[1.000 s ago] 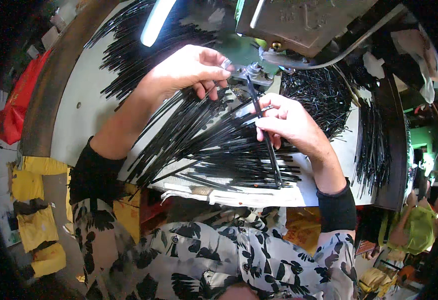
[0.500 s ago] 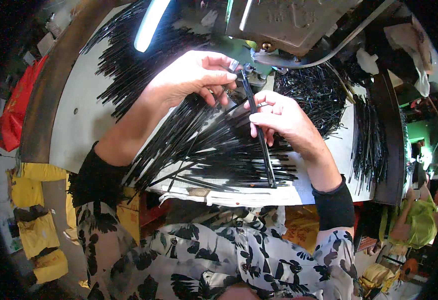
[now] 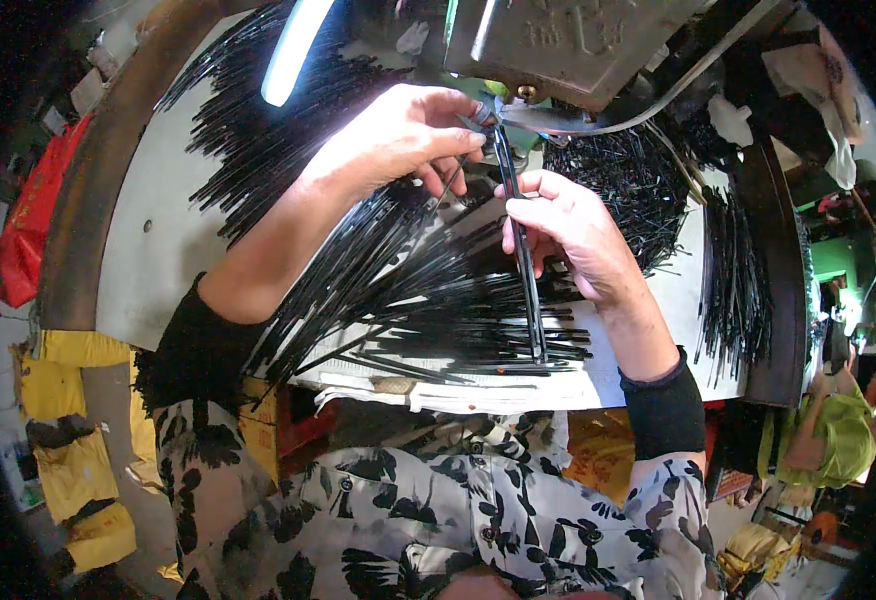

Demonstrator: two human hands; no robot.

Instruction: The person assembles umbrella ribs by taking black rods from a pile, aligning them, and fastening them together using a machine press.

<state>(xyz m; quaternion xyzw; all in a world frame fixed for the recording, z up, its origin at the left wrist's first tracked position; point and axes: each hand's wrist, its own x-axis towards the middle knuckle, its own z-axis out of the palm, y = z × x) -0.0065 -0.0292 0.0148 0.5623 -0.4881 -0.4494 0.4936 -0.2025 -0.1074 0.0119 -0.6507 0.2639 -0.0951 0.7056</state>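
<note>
My right hand (image 3: pixel 566 228) pinches a long, thin black strip (image 3: pixel 528 290), which runs from the table's near side up to the small machine parts (image 3: pixel 525 158) beneath the grey machine head. At the strip's far end, my left hand (image 3: pixel 393 145) has its thumb and index finger around a small shiny metal piece (image 3: pixel 483 113). Its other fingers curl below, and a thin dark strip shows beside them. Under both hands, many similar black strips (image 3: pixel 428 270) fan out loosely on the pale tabletop (image 3: pixel 153 270).
A grey machine head (image 3: pixel 578 50) and bright tube lamp (image 3: pixel 298 50) hang over the far side. More black strips (image 3: pixel 258 120) lie far left, with a tangled pile (image 3: pixel 618 190) and a bundle (image 3: pixel 733 280) at right. Yellow sacks (image 3: pixel 78 465) lie on the floor at left.
Both hands have shifted slightly away from me, bringing the black strip's far end up under the machine head. My left fingers and the metal piece are now at that end.
</note>
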